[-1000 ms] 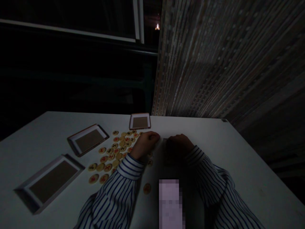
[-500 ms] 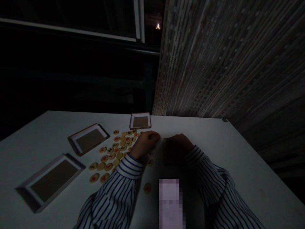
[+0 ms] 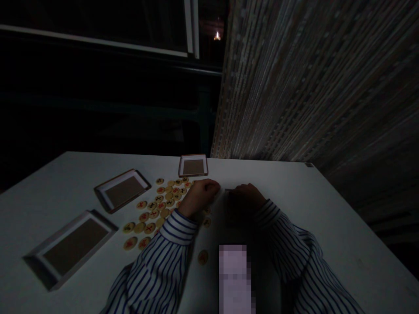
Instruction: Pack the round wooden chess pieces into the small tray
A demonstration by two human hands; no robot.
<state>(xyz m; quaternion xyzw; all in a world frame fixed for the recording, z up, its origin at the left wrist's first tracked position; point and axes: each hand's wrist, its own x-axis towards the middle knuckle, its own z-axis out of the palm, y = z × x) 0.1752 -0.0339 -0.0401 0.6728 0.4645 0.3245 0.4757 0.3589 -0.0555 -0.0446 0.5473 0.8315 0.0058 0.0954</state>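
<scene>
Round wooden Chinese chess pieces point(image 3: 169, 196) with red or black characters lie scattered, several of them plain side up. Above their right edge is my left hand point(image 3: 201, 195), its fingers curled closed; whatever it may hold is hidden. My right hand point(image 3: 248, 195) is also closed, beside a dark, flat-looking object point(image 3: 231, 211) in shadow. Its fingertips are hard to see, and I cannot tell whether they grip that object. Between my forearms lies a lone chess piece point(image 3: 203, 257), with another piece point(image 3: 207, 222) nearer my left wrist.
Three shallow trays stand on the white table point(image 3: 314, 209): a large one point(image 3: 108, 235) at front left, one point(image 3: 144, 192) behind it, and a small one point(image 3: 193, 176) at the back edge. A pixelated pale rectangle point(image 3: 234, 279) is at front centre. Behind hangs a string curtain point(image 3: 278, 87).
Both hands stay in nearly the same place. The view has shifted very slightly; the pieces and trays look unmoved on the table.
</scene>
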